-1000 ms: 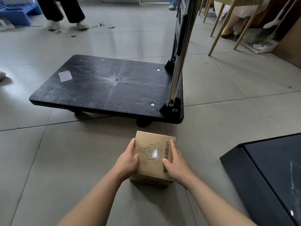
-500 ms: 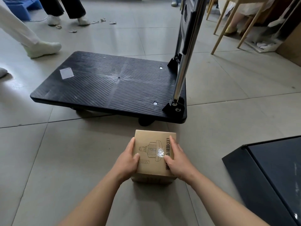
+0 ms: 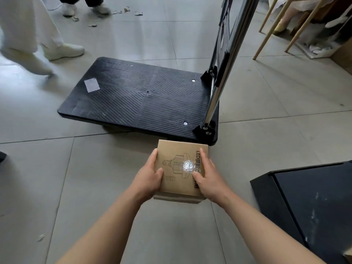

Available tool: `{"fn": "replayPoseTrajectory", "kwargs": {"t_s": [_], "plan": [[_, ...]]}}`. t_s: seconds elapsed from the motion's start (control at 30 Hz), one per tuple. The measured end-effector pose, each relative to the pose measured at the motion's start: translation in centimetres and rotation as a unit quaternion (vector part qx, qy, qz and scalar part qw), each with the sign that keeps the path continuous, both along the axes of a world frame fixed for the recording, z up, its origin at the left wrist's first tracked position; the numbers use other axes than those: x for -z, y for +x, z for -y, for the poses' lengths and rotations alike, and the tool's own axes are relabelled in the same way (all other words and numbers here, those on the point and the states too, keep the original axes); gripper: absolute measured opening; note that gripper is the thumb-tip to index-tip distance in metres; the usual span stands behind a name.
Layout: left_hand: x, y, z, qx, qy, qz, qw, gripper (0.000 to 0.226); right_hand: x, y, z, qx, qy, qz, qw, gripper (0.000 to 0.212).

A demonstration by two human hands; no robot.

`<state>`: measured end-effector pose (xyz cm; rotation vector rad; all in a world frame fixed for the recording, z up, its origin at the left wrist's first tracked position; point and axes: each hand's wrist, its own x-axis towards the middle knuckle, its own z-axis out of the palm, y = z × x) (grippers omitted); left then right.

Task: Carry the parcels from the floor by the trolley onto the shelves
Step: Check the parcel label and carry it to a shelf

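A brown cardboard parcel (image 3: 180, 164) printed with an LED bulb drawing sits just in front of the black flat trolley (image 3: 133, 100). My left hand (image 3: 147, 175) grips its left side, thumb on top. My right hand (image 3: 208, 177) grips its right side, thumb on the printed top. The parcel's lower edge shows near the tiled floor; I cannot tell whether it touches. No shelves are recognisable in view.
The trolley's chrome handle (image 3: 222, 73) rises at its right end. A black box-like object (image 3: 308, 204) stands at the right. A person in white trousers and shoes (image 3: 62, 51) walks at the upper left; another's feet (image 3: 85, 6) stand behind. Wooden chair legs (image 3: 264, 35) are at the upper right.
The parcel has come closer and larger in view between my hands. A person in white has stepped in from the upper left, nearer the trolley.
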<state>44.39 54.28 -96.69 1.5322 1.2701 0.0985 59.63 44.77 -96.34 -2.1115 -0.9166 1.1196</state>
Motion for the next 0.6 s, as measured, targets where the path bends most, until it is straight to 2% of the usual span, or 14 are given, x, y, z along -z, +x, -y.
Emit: {"fn": "replayPoseTrajectory", "kwargs": {"t_s": [0.4,0.6], "plan": [[-19.0,-2.0,1.4,-0.008,0.007,-0.004,1.0,0.065,-19.2,-2.0,1.3,-0.017,-0.005,-0.004,1.0,0.073],[-30.8,-2.8,2.0,-0.002,0.006,0.003,1.0,0.065,-31.1,-2.7,2.4,-0.012,0.005,-0.009,1.0,0.072]]}}
